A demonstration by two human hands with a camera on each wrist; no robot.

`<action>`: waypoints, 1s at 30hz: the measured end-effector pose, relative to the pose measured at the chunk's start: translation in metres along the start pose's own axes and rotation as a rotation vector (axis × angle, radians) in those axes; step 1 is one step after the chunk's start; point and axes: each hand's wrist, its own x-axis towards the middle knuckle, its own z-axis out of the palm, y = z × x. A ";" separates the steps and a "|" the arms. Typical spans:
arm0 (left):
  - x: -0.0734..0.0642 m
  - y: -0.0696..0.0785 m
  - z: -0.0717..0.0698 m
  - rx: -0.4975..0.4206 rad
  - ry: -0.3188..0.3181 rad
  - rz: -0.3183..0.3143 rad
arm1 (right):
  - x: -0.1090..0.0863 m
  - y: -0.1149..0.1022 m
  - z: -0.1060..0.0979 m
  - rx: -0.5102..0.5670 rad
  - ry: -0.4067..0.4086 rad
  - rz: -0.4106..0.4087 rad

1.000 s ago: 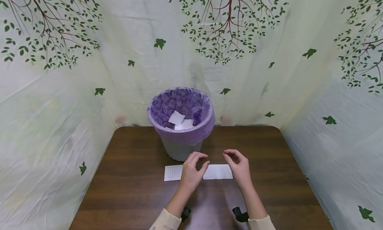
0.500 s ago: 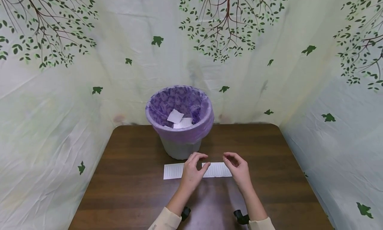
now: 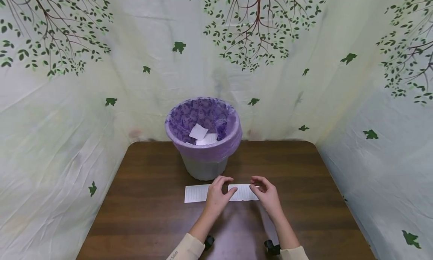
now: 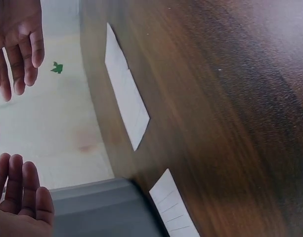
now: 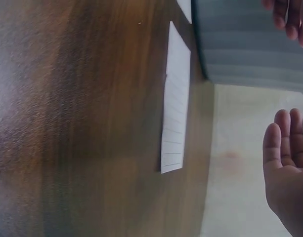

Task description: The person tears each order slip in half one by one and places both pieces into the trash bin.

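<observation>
Two strips of lined white paper lie on the table below my hands, with a gap between them: a left strip [image 3: 195,194] and a right strip [image 3: 242,192]. My left hand [image 3: 217,198] hovers over the inner ends of the strips and hides part of the left one. Over the outer end of the right strip is my right hand [image 3: 269,199]. Both hands have bent, relaxed fingers with thumb and fingertips apart, and hold nothing. In the left wrist view the right strip [image 4: 125,96] lies flat, apart from the fingers [image 4: 30,185].
A grey trash bin [image 3: 204,170] with a purple liner [image 3: 203,151] stands just behind the strips. Pieces of white paper [image 3: 198,131] lie inside it. The brown wooden table [image 3: 142,222] meets a leaf-printed curtain [image 3: 280,117] at the back and sides.
My right hand has shifted slightly left and nearer to me, over the right strip. The left hand has barely moved. The paper strips lie as before.
</observation>
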 end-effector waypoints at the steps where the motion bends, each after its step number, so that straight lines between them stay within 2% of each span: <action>1: 0.000 -0.001 0.001 0.008 -0.003 -0.003 | 0.000 0.002 0.000 -0.005 -0.003 0.002; 11: -0.004 -0.008 0.007 0.053 -0.030 -0.055 | 0.002 0.010 0.000 -0.077 -0.006 0.015; 19: -0.007 -0.016 0.012 0.109 -0.027 -0.040 | 0.005 0.017 -0.001 -0.176 0.000 0.011; 25: -0.009 -0.021 0.016 0.125 -0.047 -0.058 | 0.006 0.024 -0.002 -0.224 -0.011 -0.046; 30: -0.008 -0.024 0.019 0.139 -0.066 -0.063 | 0.008 0.028 -0.003 -0.315 -0.013 -0.120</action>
